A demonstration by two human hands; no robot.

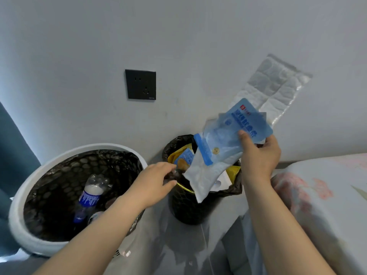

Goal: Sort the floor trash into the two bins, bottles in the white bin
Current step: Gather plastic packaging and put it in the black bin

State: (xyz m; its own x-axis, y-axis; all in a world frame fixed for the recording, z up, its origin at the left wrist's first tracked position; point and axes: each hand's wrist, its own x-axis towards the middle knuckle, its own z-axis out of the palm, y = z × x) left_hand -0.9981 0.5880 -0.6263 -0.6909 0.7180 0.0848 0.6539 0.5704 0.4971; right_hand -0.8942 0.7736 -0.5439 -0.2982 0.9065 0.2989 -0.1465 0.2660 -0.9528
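Fingers of right hand curled round a wrapper bundle: blue packet, white-and-blue pouch, clear bubbled sheet. Bundle held over black bin; pouch hangs across its mouth, hiding part of the yellow packets inside. Left hand pinches the liner at that bin's near-left rim. White bin, left, holds a bottle; left forearm crosses its right rim. Wall socket above; bed at right.

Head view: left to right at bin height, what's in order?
Teal curtain → white bin → left hand → black mesh bin → right hand holding blue wrappers → floral bedding.
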